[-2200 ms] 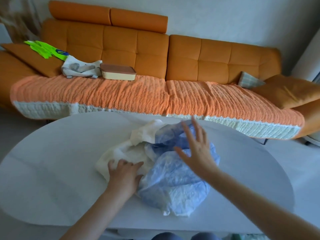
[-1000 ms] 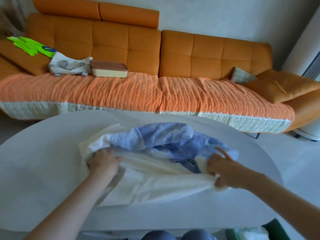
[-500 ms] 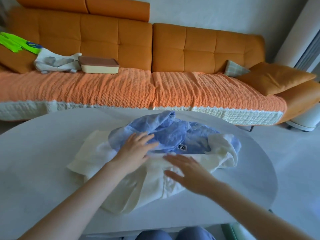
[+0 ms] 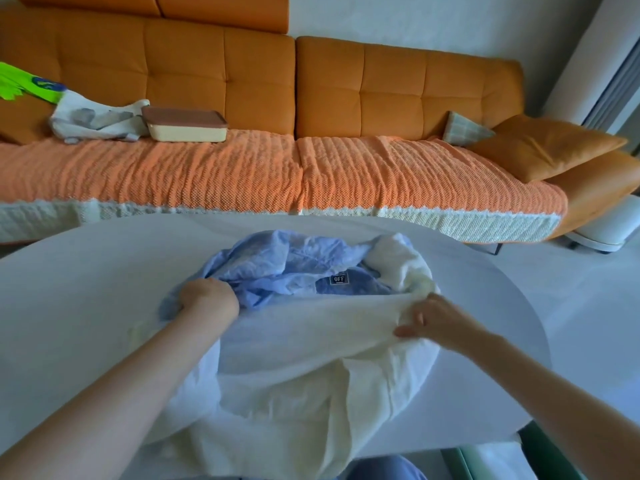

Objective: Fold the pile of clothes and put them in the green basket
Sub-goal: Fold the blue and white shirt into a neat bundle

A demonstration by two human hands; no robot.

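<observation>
I'm gripping the cream cloth [image 4: 311, 362] with my left hand [image 4: 207, 300] and right hand [image 4: 440, 323], stretching it across the table [image 4: 76, 271]. The blue shirt [image 4: 273, 263] is bunching just beyond. The green basket [image 4: 547, 452] is peeking out near right, mostly cut off, its contents hidden.

A smooth, matt white table [image 4: 86, 289] is seen under crinkled thin blue cloth shirt [image 4: 263, 268] and soft cream cloth garment [image 4: 304, 358].

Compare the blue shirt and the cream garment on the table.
The blue shirt lies crumpled; the cream garment is stretched between left hand and right hand. The blue shirt shows a dark label; the cream garment shows none. Both rest on the table.
</observation>
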